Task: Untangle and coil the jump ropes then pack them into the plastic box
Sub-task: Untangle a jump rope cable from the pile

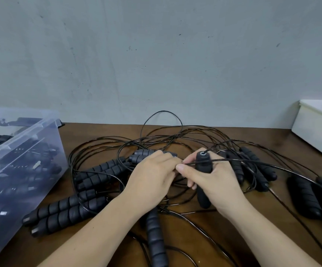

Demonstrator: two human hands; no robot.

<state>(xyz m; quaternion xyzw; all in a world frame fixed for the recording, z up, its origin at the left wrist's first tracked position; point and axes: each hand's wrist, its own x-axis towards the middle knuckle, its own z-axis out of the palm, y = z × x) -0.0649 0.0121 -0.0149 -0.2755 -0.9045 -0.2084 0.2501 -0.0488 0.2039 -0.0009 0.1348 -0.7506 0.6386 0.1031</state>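
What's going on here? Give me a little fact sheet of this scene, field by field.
Surface: brown table
Right hand: grips a black handle
Left hand: pinches the thin cord beside that handle
Tangle: black cords and loose handles spread across the table
Plastic box: left, already holding ropes
White box: far right

Soft, even, fairly bright light, sharp around the grip of the right hand (pixel 216 182), faint shadows beneath it, pale sheen on the plastic box (pixel 27 135) far left, wide-angle bending toward the edges.
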